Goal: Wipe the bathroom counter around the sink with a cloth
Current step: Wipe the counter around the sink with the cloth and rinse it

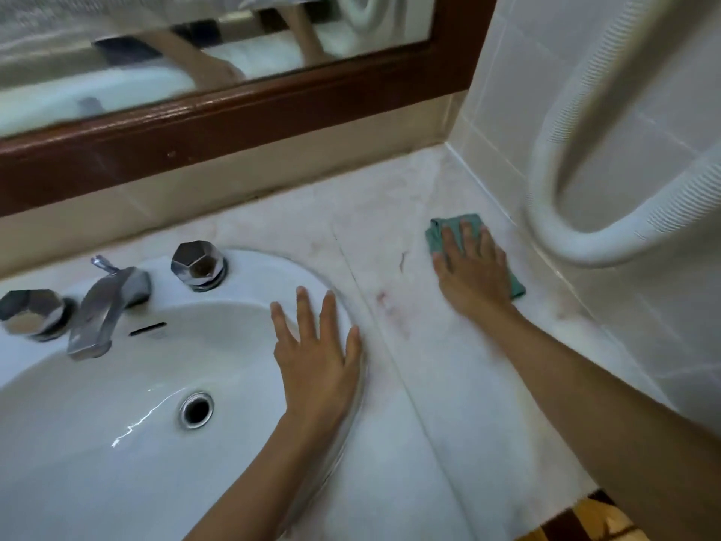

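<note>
Right grip (474, 275), fingers flat, presses cloth (435, 237) on table (390, 236) at two o'clock; left grip (318, 353), fingers spread, rests on sink (97, 404) rim.

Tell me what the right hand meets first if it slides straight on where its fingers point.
Pressing the green cloth, the right hand would cross bare counter and likely meet the beige back wall under the mirror, near the corner; depth is uncertain.
</note>
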A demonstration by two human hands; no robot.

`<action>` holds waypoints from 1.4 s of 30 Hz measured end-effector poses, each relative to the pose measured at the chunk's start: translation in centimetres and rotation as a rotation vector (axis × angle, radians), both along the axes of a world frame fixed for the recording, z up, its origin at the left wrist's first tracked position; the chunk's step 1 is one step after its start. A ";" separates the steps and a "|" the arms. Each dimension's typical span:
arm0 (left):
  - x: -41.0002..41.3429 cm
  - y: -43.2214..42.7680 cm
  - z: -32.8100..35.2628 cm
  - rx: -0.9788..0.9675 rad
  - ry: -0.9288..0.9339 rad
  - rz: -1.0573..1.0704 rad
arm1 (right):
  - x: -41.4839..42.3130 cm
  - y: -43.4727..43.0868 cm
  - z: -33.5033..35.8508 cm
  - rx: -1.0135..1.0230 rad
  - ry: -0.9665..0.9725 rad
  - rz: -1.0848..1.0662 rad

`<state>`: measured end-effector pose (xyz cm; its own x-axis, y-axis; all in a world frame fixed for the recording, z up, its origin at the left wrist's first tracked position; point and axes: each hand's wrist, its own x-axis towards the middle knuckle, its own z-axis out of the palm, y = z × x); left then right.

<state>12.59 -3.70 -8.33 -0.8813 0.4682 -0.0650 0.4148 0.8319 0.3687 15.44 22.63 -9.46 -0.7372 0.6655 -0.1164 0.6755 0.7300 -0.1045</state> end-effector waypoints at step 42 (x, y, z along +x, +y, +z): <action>-0.7 0.1 -0.3 0.032 0.084 -0.008 | 7.6 -9.7 -0.3 -0.052 0.067 0.274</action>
<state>11.93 -3.64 -8.63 -0.8792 0.4758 0.0237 0.4518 0.8169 0.3586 23.09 12.94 -9.75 -0.8958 0.4351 -0.0904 0.4444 0.8766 -0.1845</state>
